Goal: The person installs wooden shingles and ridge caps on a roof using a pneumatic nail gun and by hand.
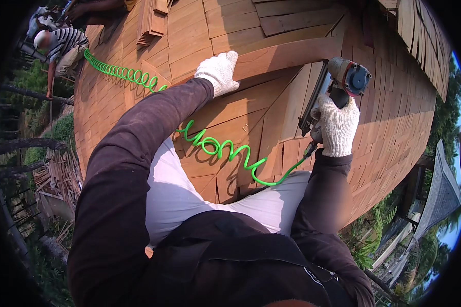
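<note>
In a white knit glove, my left hand (pixel 219 72) is closed on a long, thin wooden strip (pixel 287 56) that lies across the shingled roof. The strip curves away to the right, up to the nose of a pneumatic nail gun (pixel 354 78). My right hand (pixel 339 125), gloved the same way, is wrapped around the gun's handle. From the base of the handle a green coiled air hose (pixel 217 146) runs left, passes beneath my left forearm and stretches to the upper left. Whether the gun's nose touches the strip I cannot tell.
Overlapping wooden shingles (pixel 389 117) cover the curved roof around me. A stack of loose shingles (pixel 151 23) sits at the top left. Farther left, a person in a striped shirt (pixel 69 40) bends at the roof's edge. Trees and a grey net (pixel 440 184) lie beyond the edges.
</note>
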